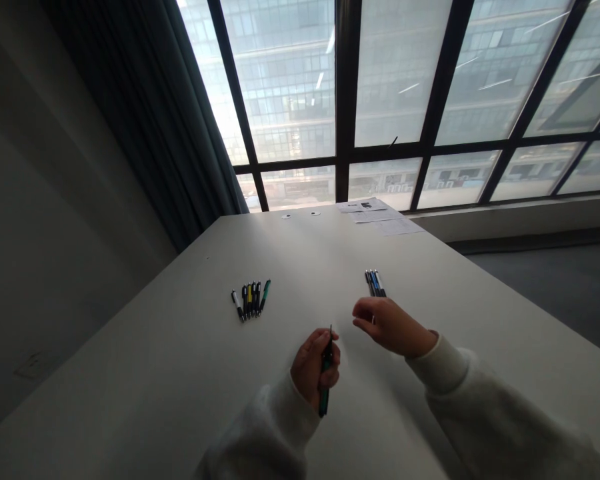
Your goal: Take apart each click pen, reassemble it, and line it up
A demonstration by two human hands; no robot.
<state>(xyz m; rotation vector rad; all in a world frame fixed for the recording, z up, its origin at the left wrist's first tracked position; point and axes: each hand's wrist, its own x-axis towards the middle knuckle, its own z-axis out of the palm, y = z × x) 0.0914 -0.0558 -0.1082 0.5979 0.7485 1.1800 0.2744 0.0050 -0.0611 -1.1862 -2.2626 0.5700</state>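
My left hand [316,363] is closed around a green and black pen [324,402], its thin dark tip pointing away from me above the fingers. To the right, my right hand [393,325] hovers over the table with curled fingers; a small gap shows between thumb and fingers, and I see nothing in it. Just beyond that hand lies a small group of pens [375,281], black, blue and white, partly hidden by it. On the left side rests a row of several pens [251,299], mostly black, with a yellow, a white and a green one among them.
The white table [180,353] reaches to the windows. Printed paper sheets [375,215] lie at its far edge, near two small round fittings [315,213]. A dark curtain [180,133] hangs at the left, beside a wall.
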